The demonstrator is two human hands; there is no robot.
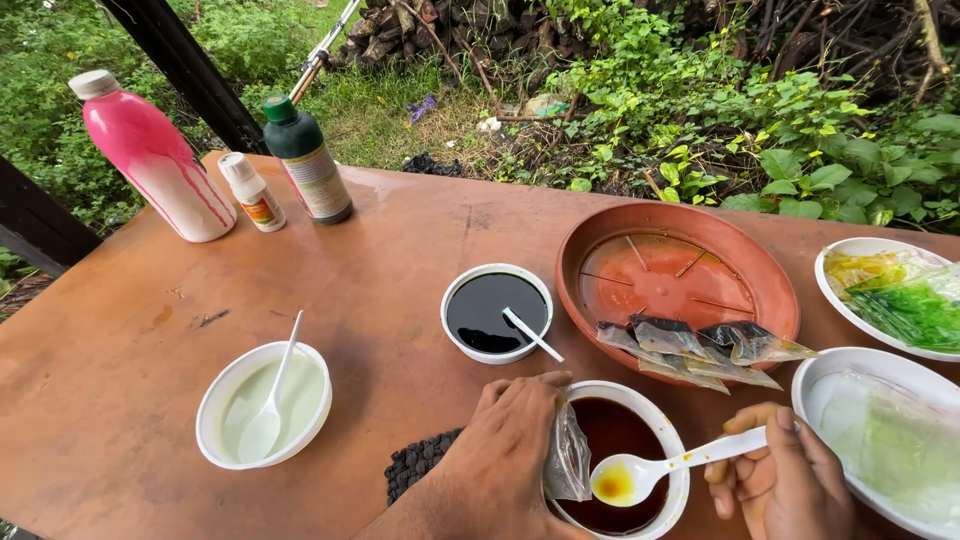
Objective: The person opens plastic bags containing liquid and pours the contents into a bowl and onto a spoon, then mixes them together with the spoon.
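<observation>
Amber liquid sits in the white spoon [640,476] your right hand [785,485] pinches at 5 o'clock; your left hand [510,450] clamps a small clear bag [568,458] over the brown-liquid bowl [668,428]. Filled bags [700,345] at 3 o'clock suggest you're midway.

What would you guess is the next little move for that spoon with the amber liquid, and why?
Probably tipping the white spoon into the small clear bag. The right hand holds the spoon level with amber liquid in it, just over the bowl of brown liquid, while the left hand holds the bag beside it at the rim.
</observation>
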